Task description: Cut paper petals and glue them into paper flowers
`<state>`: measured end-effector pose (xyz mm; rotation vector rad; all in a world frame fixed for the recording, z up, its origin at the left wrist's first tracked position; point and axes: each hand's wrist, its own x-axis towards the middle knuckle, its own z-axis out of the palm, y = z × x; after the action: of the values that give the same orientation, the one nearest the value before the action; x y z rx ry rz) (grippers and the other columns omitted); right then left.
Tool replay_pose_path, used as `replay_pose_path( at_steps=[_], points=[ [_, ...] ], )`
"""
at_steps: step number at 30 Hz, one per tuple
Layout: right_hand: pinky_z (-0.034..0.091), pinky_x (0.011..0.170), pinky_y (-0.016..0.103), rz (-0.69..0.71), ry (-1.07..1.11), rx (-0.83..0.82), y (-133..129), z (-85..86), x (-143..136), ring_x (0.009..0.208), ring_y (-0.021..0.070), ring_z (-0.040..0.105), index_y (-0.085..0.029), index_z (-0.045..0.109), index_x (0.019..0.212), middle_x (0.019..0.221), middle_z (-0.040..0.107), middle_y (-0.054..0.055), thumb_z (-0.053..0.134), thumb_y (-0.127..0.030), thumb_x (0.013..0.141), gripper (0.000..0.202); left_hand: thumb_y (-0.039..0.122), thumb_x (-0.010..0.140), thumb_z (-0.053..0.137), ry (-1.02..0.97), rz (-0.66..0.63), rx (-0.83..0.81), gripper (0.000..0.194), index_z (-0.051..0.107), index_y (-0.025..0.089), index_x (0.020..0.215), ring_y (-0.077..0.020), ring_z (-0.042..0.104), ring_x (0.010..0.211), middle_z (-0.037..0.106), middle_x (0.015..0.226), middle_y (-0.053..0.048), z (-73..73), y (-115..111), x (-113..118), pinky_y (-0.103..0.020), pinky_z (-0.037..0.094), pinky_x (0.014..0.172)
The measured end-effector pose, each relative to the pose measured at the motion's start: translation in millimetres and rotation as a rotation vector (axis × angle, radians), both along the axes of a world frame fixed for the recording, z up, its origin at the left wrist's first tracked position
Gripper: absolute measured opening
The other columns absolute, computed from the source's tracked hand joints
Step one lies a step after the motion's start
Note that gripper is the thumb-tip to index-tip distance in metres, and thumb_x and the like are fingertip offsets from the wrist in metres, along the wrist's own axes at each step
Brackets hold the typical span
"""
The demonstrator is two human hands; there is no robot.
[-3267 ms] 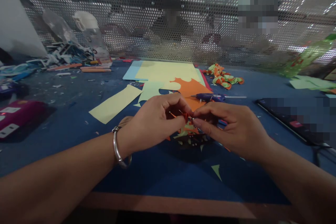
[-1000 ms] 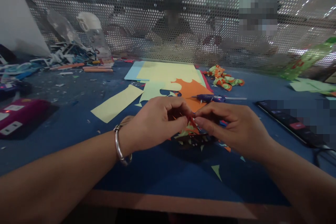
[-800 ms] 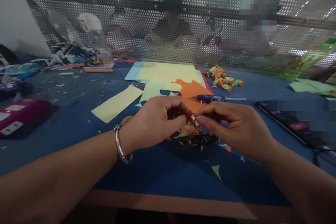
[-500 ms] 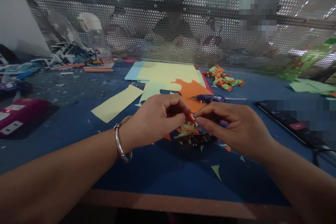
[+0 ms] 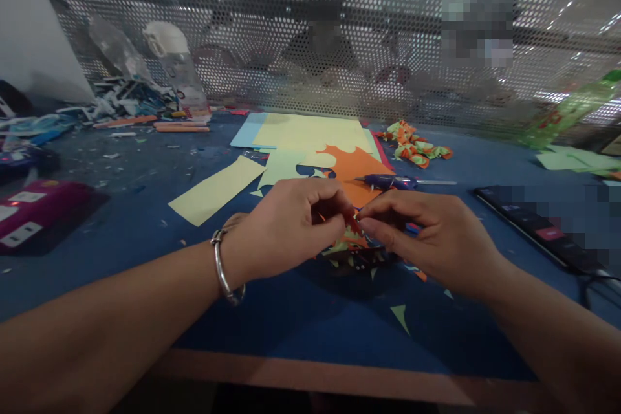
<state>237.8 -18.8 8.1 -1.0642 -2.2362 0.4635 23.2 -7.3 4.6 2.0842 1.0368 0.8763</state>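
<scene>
My left hand (image 5: 295, 220), with a silver bracelet at its wrist, pinches a small red-orange paper piece (image 5: 350, 218) between thumb and index finger. My right hand (image 5: 429, 226) is pinched too, its fingertips at the right edge of that same piece. Just below lie orange and light green paper scraps (image 5: 345, 242), partly covered by my fingers. Under them is a dark object with pale dots (image 5: 361, 261) that I cannot make out. Beyond my hands lies orange paper (image 5: 356, 165) with curved cutouts, and a purple pen (image 5: 391, 182) rests on it.
A pale yellow strip (image 5: 213, 194) lies left of stacked coloured paper (image 5: 313, 132). Crumpled orange-green pieces (image 5: 412, 145) sit at the back right. A phone (image 5: 538, 229) lies right, a magenta box (image 5: 43, 210) left. A white-lidded bottle (image 5: 177, 71) stands before a perforated metal screen (image 5: 242, 26).
My left fingers have shifted slightly, and the red-orange piece between the fingertips has turned a little. My right hand stays nearly in place.
</scene>
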Motion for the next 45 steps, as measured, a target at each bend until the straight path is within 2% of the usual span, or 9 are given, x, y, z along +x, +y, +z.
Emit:
replay_pose_path(
  at_steps=[7,21,32,37,41,45],
  points=[
    [0.046,0.060,0.025,0.010,-0.012,-0.010,0.3,-1.3,0.6,0.067,0.0121,0.061,-0.020,0.073,0.088,0.077,0.070,0.000,0.062,-0.026,0.095,0.014,0.015,0.081,0.059,0.002,-0.016,-0.007,0.013,0.071,0.018,0.086,-0.0117,0.064,0.067,0.071,0.075,0.000,-2.9,0.7,-0.6,-0.022,0.046,0.060],
    [0.045,0.060,0.024,0.006,0.013,-0.041,-0.3,-1.0,-0.6,0.065,0.0110,0.060,-0.019,0.073,0.087,0.075,0.069,-0.001,0.062,-0.027,0.095,0.016,0.014,0.080,0.059,-0.017,-0.029,-0.057,0.013,0.071,0.016,0.086,-0.0114,0.062,0.065,0.069,0.073,0.000,-1.1,1.0,-0.4,-0.022,0.046,0.058],
    [0.045,0.053,0.021,0.025,0.097,-0.198,1.1,-1.1,0.3,0.059,0.0089,0.056,-0.017,0.073,0.083,0.071,0.066,-0.001,0.063,-0.033,0.094,0.021,0.017,0.083,0.061,-0.093,-0.118,-0.195,0.008,0.068,0.015,0.087,-0.0128,0.063,0.071,0.069,0.078,-0.002,-3.6,8.9,-1.6,-0.024,0.048,0.062],
    [0.044,0.052,0.021,0.031,0.096,-0.189,0.3,0.4,-0.1,0.057,0.0083,0.055,-0.017,0.071,0.081,0.068,0.064,-0.002,0.063,-0.029,0.094,0.019,0.014,0.085,0.060,-0.075,-0.135,-0.155,0.008,0.067,0.015,0.089,-0.0107,0.060,0.069,0.068,0.079,-0.001,-3.9,9.1,-2.0,-0.023,0.047,0.062],
    [0.043,0.052,0.022,0.035,0.087,-0.188,0.2,0.0,1.4,0.056,0.0083,0.055,-0.017,0.071,0.081,0.069,0.063,-0.002,0.061,-0.027,0.095,0.020,0.013,0.086,0.060,-0.146,-0.148,-0.109,0.015,0.058,0.019,0.100,-0.0124,0.065,0.079,0.067,0.089,0.000,-8.8,9.8,-2.5,-0.025,0.050,0.068],
    [0.044,0.053,0.021,0.039,0.082,-0.156,0.1,-1.9,2.2,0.058,0.0083,0.055,-0.017,0.071,0.082,0.070,0.064,-0.002,0.060,-0.025,0.094,0.018,0.012,0.085,0.059,-0.135,-0.146,-0.053,0.018,0.052,0.021,0.099,-0.0115,0.062,0.076,0.062,0.087,0.002,-9.7,8.4,-3.4,-0.025,0.048,0.065]
  ],
)
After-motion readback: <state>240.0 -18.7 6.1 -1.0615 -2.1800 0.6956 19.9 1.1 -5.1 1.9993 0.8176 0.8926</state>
